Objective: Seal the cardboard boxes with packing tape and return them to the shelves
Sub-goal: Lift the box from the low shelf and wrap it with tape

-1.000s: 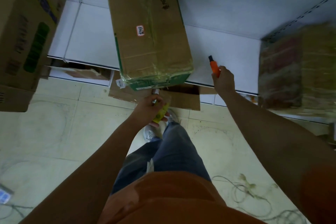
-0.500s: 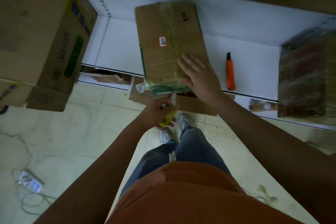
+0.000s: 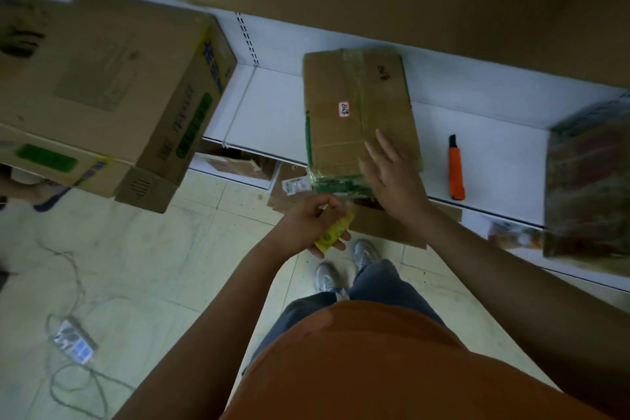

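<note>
- White shelving [image 3: 494, 160] runs above a pale tiled floor [image 3: 136, 249], in dim light.
- Right hand [image 3: 392, 177] lies flat, fingers straight and spread, on the near right corner of the box [image 3: 354, 119], holding nothing.
- Left hand [image 3: 306, 225] curls around a yellow tape roll [image 3: 332, 235] just below the box's front edge.
- Box sits at the shelf's front edge, wrapped in tape; an orange knife [image 3: 456, 169] lies beside it to the right.
- It looks stiff and fairly light; the taped skin may be slippery, so grip both side edges.
</note>
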{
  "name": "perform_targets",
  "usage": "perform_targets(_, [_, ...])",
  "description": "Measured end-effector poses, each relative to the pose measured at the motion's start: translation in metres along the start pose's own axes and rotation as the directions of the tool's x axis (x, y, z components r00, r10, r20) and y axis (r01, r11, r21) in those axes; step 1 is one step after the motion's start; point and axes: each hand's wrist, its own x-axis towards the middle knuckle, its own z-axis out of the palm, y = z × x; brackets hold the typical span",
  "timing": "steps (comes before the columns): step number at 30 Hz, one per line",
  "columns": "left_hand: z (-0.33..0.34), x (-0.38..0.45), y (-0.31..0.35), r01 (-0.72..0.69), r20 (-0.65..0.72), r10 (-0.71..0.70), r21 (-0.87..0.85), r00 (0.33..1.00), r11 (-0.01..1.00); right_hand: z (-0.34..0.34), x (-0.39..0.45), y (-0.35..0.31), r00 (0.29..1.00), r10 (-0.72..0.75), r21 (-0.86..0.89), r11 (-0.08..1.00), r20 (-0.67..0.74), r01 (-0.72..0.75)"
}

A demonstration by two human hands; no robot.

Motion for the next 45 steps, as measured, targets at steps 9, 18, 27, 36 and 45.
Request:
perform_targets(9, [-0.012, -0.023, 0.042, -0.14, 0.097, 0.13, 0.107, 0.987, 0.984, -0.068, -0.032, -0.046, 0.885, -0.023, 0.691, 0.634, 0.464, -0.346])
perform_targets(18, [-0.023, -0.022, 0.06, -0.126, 0.062, 0.119, 0.135, 0.991, 0.983, -0.087, -0.044, -0.043, 0.969, 0.035, 0.683, 0.703, 0.244, -0.197])
perform_targets(27, [-0.032, -0.009, 0.069, -0.122, 0.125, 0.102, 0.168, 0.987, 0.978, -0.096, -0.038, -0.056, 0.975, 0.103, 0.715, 0.665, 0.198, -0.215])
perform_targets(36, [-0.042, -0.002, 0.077, -0.11, 0.137, 0.085, 0.192, 0.987, 0.975, -0.089, -0.033, -0.058, 0.986, 0.112, 0.692, 0.703, 0.122, -0.165])
perform_targets(45, [-0.039, 0.009, 0.069, -0.078, 0.209, 0.015, 0.298, 0.978, 0.951, -0.071, -0.025, -0.043, 0.942, 0.322, 0.605, 0.77, -0.091, -0.204])
